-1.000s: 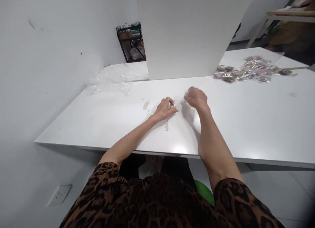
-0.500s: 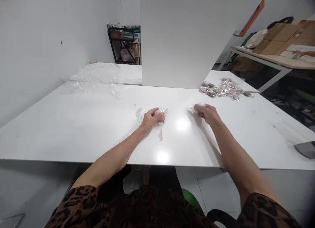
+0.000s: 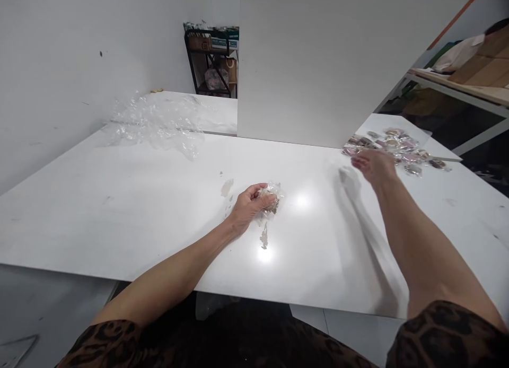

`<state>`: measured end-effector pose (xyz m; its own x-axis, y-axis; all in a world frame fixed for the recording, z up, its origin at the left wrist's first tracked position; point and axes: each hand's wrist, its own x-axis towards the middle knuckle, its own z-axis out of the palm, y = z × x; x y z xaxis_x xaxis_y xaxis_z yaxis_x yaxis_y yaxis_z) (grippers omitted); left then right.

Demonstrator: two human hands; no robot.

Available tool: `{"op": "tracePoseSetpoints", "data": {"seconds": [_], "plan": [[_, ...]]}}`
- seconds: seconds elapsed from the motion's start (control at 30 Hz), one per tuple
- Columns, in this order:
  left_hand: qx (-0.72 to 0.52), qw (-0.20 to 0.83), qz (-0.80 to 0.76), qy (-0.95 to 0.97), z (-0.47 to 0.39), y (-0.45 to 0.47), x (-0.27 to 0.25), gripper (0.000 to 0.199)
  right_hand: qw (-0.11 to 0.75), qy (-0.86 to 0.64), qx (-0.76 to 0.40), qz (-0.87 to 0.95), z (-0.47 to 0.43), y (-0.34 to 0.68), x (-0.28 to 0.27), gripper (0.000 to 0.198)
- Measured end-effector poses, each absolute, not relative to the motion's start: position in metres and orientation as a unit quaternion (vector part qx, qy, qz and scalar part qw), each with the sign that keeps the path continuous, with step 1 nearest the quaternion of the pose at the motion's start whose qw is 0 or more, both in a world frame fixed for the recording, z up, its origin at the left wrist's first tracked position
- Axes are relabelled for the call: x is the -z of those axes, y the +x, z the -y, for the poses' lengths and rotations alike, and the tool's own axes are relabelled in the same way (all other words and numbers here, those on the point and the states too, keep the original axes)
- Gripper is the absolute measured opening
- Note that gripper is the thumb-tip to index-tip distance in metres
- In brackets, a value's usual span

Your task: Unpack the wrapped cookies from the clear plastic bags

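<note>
My left hand (image 3: 252,206) is closed on a small clear plastic packet (image 3: 271,204) with brownish contents. It is held low over the middle of the white table (image 3: 159,209); the fingers hide part of it. Over on the right, my right hand (image 3: 374,165) reaches to the near left side of a pile of small clear packets (image 3: 409,150) with brown, pink and tan contents. Motion smears its fingers, and whether they grip anything does not show.
Crumpled clear plastic bags (image 3: 159,124) lie at the back left beside the wall. A tall white panel (image 3: 294,66) rises along the table's back. Behind stands a black shelf (image 3: 207,50); a second table (image 3: 473,89) carries cardboard at the far right.
My right hand has moved right and away from me to the pile; the packet it held is no longer visible in it. My left hand keeps its packet. The view has shifted.
</note>
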<state>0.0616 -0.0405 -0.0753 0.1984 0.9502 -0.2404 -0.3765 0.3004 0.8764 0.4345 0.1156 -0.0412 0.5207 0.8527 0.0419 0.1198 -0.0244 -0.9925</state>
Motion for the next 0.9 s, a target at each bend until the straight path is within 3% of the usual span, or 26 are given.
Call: {"op": "tracePoseSetpoints", "data": {"seconds": [0.1,0.2,0.27,0.33,0.43,0.63,0.8,0.9], "plan": [[-0.471,0.694,-0.409,0.361,0.041,0.064,0.078,0.061,0.543,-0.608,-0.429,0.390,-0.054,0.378,0.055,0.024],[-0.462,0.696,-0.398,0.380,0.044,0.067,0.079,0.063,0.428,-0.525,-0.555,0.484,0.011,0.318,0.057,0.041],[-0.449,0.702,-0.385,0.397,0.047,0.069,0.079,0.064,0.378,-0.469,-0.595,0.532,0.043,0.286,0.055,0.051],[-0.432,0.713,-0.370,0.409,0.050,0.070,0.078,0.065,0.357,-0.440,-0.605,0.559,0.063,0.263,0.054,0.047],[-0.425,0.728,-0.353,0.405,0.053,0.069,0.077,0.063,0.357,-0.439,-0.602,0.564,0.073,0.247,0.055,0.032],[-0.447,0.738,-0.263,0.431,0.061,0.072,0.078,0.060,0.350,-0.451,-0.595,0.565,0.075,0.249,0.059,0.023],[-0.404,0.704,-0.240,0.532,0.068,0.077,0.073,0.074,0.378,-0.491,-0.582,0.527,0.087,0.246,0.058,0.027],[-0.408,0.660,-0.328,0.539,0.068,0.078,0.076,0.078,0.409,-0.531,-0.573,0.472,0.091,0.251,0.058,0.032]]}}
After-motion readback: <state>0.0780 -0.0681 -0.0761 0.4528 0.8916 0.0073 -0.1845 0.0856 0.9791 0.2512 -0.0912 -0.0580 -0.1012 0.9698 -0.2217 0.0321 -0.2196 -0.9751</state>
